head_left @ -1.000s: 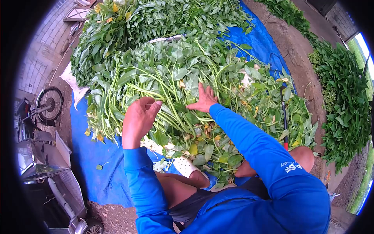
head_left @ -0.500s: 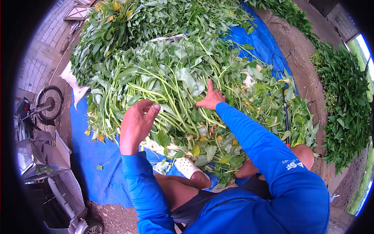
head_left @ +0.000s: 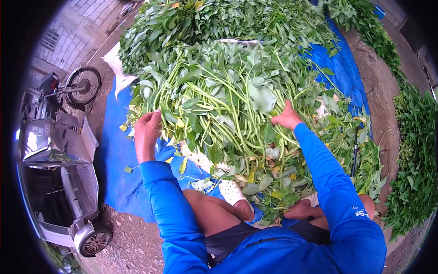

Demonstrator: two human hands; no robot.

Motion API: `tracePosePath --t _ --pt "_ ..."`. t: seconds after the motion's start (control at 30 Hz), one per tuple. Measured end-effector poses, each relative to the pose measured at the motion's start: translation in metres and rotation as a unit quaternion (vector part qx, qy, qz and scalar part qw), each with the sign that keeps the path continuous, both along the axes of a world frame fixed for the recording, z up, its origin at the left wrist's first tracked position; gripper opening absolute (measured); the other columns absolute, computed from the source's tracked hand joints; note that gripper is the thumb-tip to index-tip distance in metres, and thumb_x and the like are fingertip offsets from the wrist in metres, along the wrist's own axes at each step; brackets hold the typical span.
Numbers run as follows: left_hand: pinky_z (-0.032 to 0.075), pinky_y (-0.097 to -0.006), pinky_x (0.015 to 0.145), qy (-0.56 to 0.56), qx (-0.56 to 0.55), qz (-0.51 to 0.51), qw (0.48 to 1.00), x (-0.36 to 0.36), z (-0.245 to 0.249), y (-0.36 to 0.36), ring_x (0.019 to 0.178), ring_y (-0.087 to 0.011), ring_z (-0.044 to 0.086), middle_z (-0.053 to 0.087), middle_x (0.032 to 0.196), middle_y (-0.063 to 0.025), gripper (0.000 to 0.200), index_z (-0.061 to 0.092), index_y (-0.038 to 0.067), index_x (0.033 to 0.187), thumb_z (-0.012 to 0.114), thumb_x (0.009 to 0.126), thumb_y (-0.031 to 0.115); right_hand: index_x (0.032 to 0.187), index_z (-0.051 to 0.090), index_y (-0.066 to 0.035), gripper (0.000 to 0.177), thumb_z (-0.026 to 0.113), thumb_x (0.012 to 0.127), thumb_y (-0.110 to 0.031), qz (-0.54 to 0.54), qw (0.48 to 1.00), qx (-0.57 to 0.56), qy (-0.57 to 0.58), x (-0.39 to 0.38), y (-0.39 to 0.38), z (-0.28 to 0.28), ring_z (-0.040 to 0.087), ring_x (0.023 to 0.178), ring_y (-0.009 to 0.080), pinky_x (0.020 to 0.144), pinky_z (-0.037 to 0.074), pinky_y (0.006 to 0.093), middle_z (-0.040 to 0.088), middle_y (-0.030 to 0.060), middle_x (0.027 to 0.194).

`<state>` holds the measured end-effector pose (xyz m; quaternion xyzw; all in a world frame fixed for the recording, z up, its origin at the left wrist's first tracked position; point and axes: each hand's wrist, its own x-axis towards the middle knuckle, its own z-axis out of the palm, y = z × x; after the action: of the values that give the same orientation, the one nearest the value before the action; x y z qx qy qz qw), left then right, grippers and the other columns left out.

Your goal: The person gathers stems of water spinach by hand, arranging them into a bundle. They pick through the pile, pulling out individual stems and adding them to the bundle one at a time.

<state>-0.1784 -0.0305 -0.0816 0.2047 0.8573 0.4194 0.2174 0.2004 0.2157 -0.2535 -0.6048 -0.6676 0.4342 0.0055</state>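
On the blue tarp (head_left: 121, 182), our left hand (head_left: 148, 130) curls loosely at the greens' (head_left: 228, 105) edge; our right (head_left: 288, 118) spreads half-open against their stems. Whether either grips any, we cannot tell.

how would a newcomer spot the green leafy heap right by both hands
On the big blue plastic tarp, just beyond the white perforated clog, lies the near heap of green leafy stems. Long pale stems cross its middle, while the green heap farther back shows mostly leaves.
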Motion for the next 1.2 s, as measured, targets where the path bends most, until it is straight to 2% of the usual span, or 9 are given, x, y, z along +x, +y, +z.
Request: tracePosePath --t 0.2,0.27,0.37,0.53,0.67,0.83,0.93,1.1,1.2 --pt "0.059 -0.0381 0.074 -0.217 -0.061 0.01 0.974 -0.055 -0.092 -0.009 0.084 -0.0233 0.072 0.076 0.105 -0.0092 0.048 0.072 0.001 0.117 0.074 0.097 0.045 0.167 0.015 0.007 0.126 0.088 0.07 -0.027 -0.01 0.998 0.039 0.05 0.035 0.018 -0.048 0.038 0.155 0.0393 0.128 0.031 0.0382 0.038 0.0317 0.165" --pt "0.059 -0.0371 0.073 -0.087 -0.162 -0.063 0.981 -0.071 -0.126 -0.016 0.079 -0.0255 0.072 0.077 0.095 -0.0143 0.048 0.072 -0.003 0.114 0.077 0.093 0.04 0.166 0.014 0.009 0.128 0.089 0.07 -0.028 -0.021 0.997 -0.006 0.071 0.023 0.0 -0.036 0.033 0.158 0.037 0.129 0.026 0.0366 0.034 0.0311 0.168" --pt "0.054 -0.042 0.095 0.117 -0.093 0.015 0.989 -0.084 -0.152 -0.009 0.106 -0.0353 0.069 0.071 0.121 -0.0245 0.066 0.065 -0.003 0.132 0.082 0.086 0.041 0.166 0.012 0.01 0.129 0.089 0.071 -0.027 -0.045 0.996 -0.006 0.081 0.009 -0.013 -0.044 0.03 0.16 0.0349 0.13 0.023 0.0358 0.031 0.0303 0.17" --pt "0.038 -0.054 0.118 0.475 -0.243 0.009 0.846 -0.105 -0.123 0.024 0.139 -0.0405 0.049 0.054 0.148 -0.0256 0.109 0.037 -0.001 0.16 0.087 0.077 0.05 0.168 0.01 0.005 0.118 0.083 0.08 -0.025 -0.038 0.995 0.045 0.081 0.017 -0.022 -0.098 0.033 0.158 0.0385 0.129 0.028 0.0387 0.031 0.029 0.17" --pt "0.036 -0.0571 0.118 0.35 -0.345 -0.128 0.861 -0.147 -0.12 0.058 0.143 -0.0421 0.046 0.048 0.152 -0.0264 0.138 0.019 0.006 0.169 0.092 0.067 0.062 0.168 0.013 0.005 0.116 0.083 0.08 -0.022 -0.04 0.997 0.044 0.039 0.004 -0.028 -0.076 0.036 0.156 0.039 0.128 0.03 0.0377 0.033 0.0301 0.168" --pt "0.028 -0.0627 0.123 0.26 -0.389 -0.045 0.883 -0.146 -0.175 0.074 0.153 -0.0511 0.033 0.029 0.166 -0.033 0.148 0.002 0.017 0.172 0.095 0.065 0.059 0.167 0.016 0.005 0.113 0.081 0.079 -0.021 -0.033 0.997 0.065 0.013 0.001 -0.027 -0.086 0.039 0.154 0.0396 0.127 0.032 0.0386 0.037 0.03 0.166" --pt "0.025 -0.0645 0.125 0.251 -0.377 -0.027 0.891 -0.144 -0.182 0.071 0.155 -0.0527 0.028 0.027 0.168 -0.0337 0.147 0.003 0.017 0.172 0.097 0.065 0.053 0.167 0.015 0.006 0.113 0.081 0.079 -0.02 -0.042 0.997 0.054 0.032 0.006 -0.024 -0.094 0.04 0.153 0.0393 0.126 0.032 0.0385 0.038 0.0304 0.165" --pt "0.043 -0.0573 0.114 0.295 -0.232 -0.03 0.926 -0.178 -0.217 0.055 0.129 -0.0426 0.058 0.061 0.135 -0.0231 0.108 0.031 0.008 0.16 0.088 0.071 0.03 0.164 0.02 0.008 0.115 0.086 0.077 -0.024 -0.04 0.997 0.06 0.026 0.003 -0.025 -0.088 0.04 0.153 0.0411 0.127 0.032 0.0388 0.039 0.0317 0.163" --pt "0.055 -0.0548 0.096 0.291 -0.244 -0.036 0.924 -0.181 -0.216 0.058 0.112 -0.0475 0.069 0.067 0.124 -0.0277 0.08 0.043 0.004 0.14 0.084 0.076 0.027 0.164 0.019 0.008 0.115 0.086 0.076 -0.024 -0.046 0.996 0.059 0.056 0.003 -0.027 -0.086 0.041 0.152 0.0406 0.126 0.032 0.0389 0.039 0.0322 0.163"
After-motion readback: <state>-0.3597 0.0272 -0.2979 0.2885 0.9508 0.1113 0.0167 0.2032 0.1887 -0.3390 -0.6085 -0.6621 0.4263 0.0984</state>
